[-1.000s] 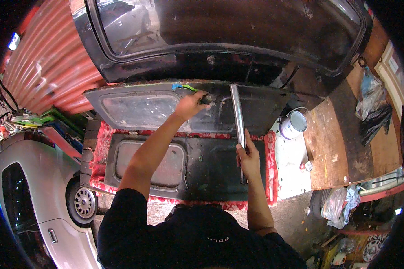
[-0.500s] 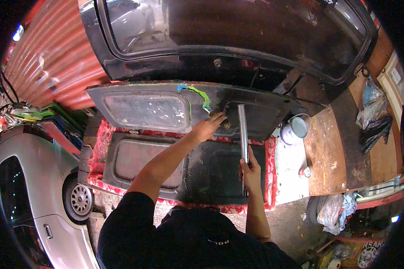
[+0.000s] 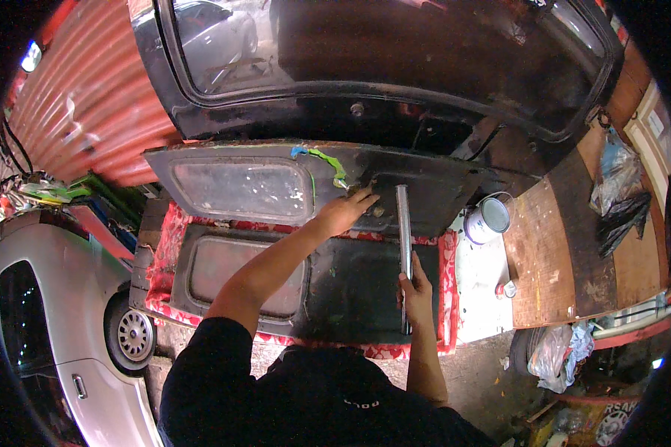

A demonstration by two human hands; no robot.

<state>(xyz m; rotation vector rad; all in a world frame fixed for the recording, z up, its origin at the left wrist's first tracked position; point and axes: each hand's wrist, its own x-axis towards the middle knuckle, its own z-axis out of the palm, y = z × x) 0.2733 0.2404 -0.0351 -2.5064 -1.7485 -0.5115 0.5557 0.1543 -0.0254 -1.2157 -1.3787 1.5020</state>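
Note:
My right hand [image 3: 419,290] is wrapped round a long silvery metal bar [image 3: 404,238], which stands lengthwise in front of me. Its far end rests against or just over a dark panel [image 3: 425,194] that leans up at the back. My left hand [image 3: 343,214] reaches across to that panel, fingers bent over a small brownish lump [image 3: 378,211] whose kind I cannot make out. Just beyond these fingers a bright green and blue streak [image 3: 328,160] runs down the panel. A second dark panel [image 3: 358,283] lies flat, nearer to me, beneath both forearms.
Red-and-white patterned cloth [image 3: 449,276] edges the flat panel. On the right, a paint can [image 3: 487,221] and a small can [image 3: 507,289] stand on a board. A black car tailgate [image 3: 306,108] rises behind; a silver car [image 3: 60,298] stands left. Plastic bags [image 3: 619,179] hang at right.
My left hand still lies at the leaning panel, its fingers shifted slightly over the brownish lump. The metal bar and my right hand sit a little lower in the picture.

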